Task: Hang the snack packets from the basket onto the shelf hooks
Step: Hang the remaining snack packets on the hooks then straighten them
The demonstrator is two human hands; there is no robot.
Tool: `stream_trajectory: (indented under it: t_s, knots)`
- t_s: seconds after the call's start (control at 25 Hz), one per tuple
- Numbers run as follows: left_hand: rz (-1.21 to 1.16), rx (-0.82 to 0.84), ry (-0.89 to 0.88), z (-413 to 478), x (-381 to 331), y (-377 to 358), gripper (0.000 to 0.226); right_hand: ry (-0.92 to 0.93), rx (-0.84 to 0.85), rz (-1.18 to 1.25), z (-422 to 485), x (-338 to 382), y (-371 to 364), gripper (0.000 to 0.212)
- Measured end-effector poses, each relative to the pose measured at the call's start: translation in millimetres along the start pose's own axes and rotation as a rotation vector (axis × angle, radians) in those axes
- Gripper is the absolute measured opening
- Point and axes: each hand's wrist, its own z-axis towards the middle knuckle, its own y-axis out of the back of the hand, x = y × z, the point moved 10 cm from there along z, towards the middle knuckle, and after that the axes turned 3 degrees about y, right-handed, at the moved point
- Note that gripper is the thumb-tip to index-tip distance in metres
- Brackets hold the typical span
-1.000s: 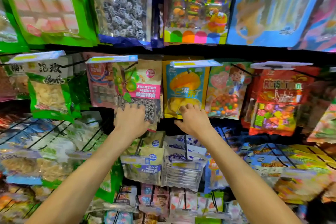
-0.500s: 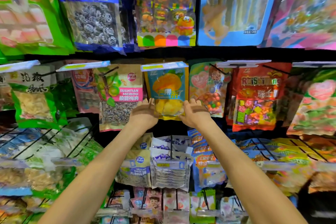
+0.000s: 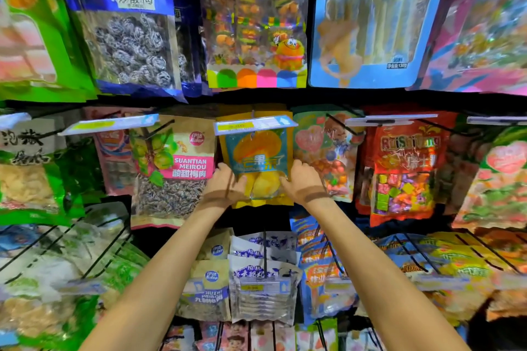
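Observation:
A yellow and blue dried-mango packet (image 3: 258,162) hangs on a shelf hook behind a price tag (image 3: 253,124) in the middle row. My left hand (image 3: 226,182) grips the packet's lower left edge, thumb on the front. My right hand (image 3: 299,181) grips its lower right edge the same way. Both arms reach straight out from below. The basket is not in view.
A plum packet (image 3: 174,168) hangs just left of the mango packet and a candy packet (image 3: 322,151) just right. Large bags (image 3: 256,23) hang in the row above. Lower hooks with white packets (image 3: 262,273) jut out under my arms.
My left hand has left the plum packet and moved right to the mango packet. Both hands now hold its lower edges. The view has shifted so that the packet is centred.

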Motion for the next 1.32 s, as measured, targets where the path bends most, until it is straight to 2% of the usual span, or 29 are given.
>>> stream_trajectory:
  t_s: [0.08, 0.12, 0.16, 0.24, 0.28, 0.36, 0.52, 0.64, 0.76, 0.92, 1.24, 1.32]
  knots:
    - [-0.095, -0.011, -0.011, 5.1, 9.7, -0.3, 0.076, -0.056, -0.026, 0.139, 5.7, -8.2, -1.2, 0.045]
    - [-0.080, 0.001, 0.037, 2.4, 17.9, -0.3, 0.085, -0.078, -0.037, 0.203, 8.1, -11.8, -1.0, 0.045]
    - [-0.170, -0.004, 0.108, 1.8, 30.2, 0.5, 0.082, -0.103, -0.047, 0.271, 10.1, -15.3, -0.8, 0.044]
    - [-0.216, 0.026, 0.179, -2.9, 35.6, -6.2, 0.047, -0.136, -0.057, 0.411, 11.9, -17.4, 0.7, 0.043]
    - [-0.237, 0.034, 0.182, -4.6, 28.9, -5.1, 0.040, -0.142, -0.055, 0.468, 13.2, -16.4, 1.0, 0.043]
    - [-0.422, -0.007, 0.204, 13.9, 25.4, -1.3, 0.037, -0.156, -0.032, 0.592, 16.3, -13.9, -5.9, 0.043]
    - [-0.439, -0.067, 0.149, 49.1, 13.9, 1.7, 0.040, -0.267, -0.040, 0.794, 19.9, -20.4, -24.9, 0.044]
    - [-0.397, -0.067, 0.133, 53.7, 22.9, -3.5, 0.041, -0.293, -0.061, 0.834, 22.0, -29.2, -29.5, 0.038]
    - [-0.388, -0.083, 0.086, 55.7, 23.9, -1.1, 0.040, -0.283, -0.064, 0.849, 25.4, -29.8, -31.3, 0.041]
    - [-0.457, -0.080, 0.013, 62.1, 26.9, 0.4, 0.063, -0.287, -0.043, 0.839, 30.9, -30.8, -39.8, 0.043]
    - [-0.475, -0.081, 0.053, 75.9, 24.4, -0.9, 0.041, -0.263, 0.011, 0.689, 45.3, -29.6, -36.0, 0.064]
    - [-0.517, -0.078, 0.063, 79.6, 24.8, -1.6, 0.051, -0.264, 0.038, 0.673, 48.1, -29.4, -34.9, 0.060]
